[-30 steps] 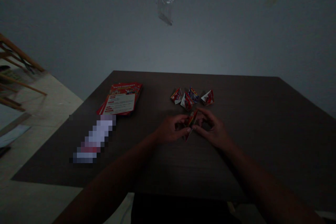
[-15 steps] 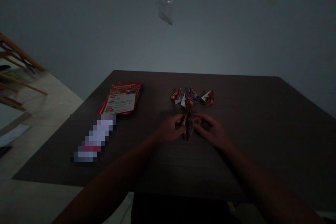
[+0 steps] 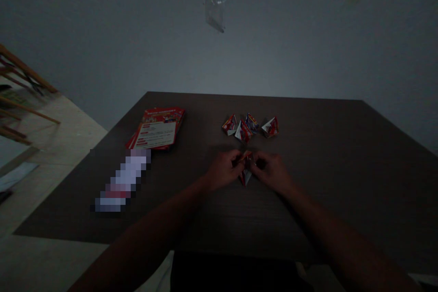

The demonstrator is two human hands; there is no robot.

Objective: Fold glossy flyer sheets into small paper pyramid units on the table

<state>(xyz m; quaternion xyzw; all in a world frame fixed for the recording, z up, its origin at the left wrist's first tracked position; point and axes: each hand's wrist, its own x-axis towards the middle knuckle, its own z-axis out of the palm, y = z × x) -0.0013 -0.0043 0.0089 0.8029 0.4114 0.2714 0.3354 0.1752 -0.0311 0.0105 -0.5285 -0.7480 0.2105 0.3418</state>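
Observation:
Between my two hands is a folded piece of red and white printed paper (image 3: 245,177), its lower corner pointing toward me. My left hand (image 3: 224,169) pinches its left side, and my right hand (image 3: 272,169) pinches the right side, thumbs close together. The fingers cover much of the paper's upper part. Just beyond my hands stand several small folded paper shapes: a red and white one in front (image 3: 243,131), a red one at left (image 3: 229,125), a bluish one behind (image 3: 252,122) and a separate one at right (image 3: 270,127).
A stack of red printed leaflets (image 3: 157,130) lies on the dark table (image 3: 325,155) at left, with a pixelated, blurred-out object (image 3: 125,180) nearer me. A pale wall (image 3: 290,45) rises behind the table. Clear plastic (image 3: 215,4) hangs on it. Wooden furniture legs (image 3: 27,73) stand far left.
The folded paper, held tall and narrow before, is now lower and more spread at its top. My right hand has moved slightly left, bringing the thumbs closer together.

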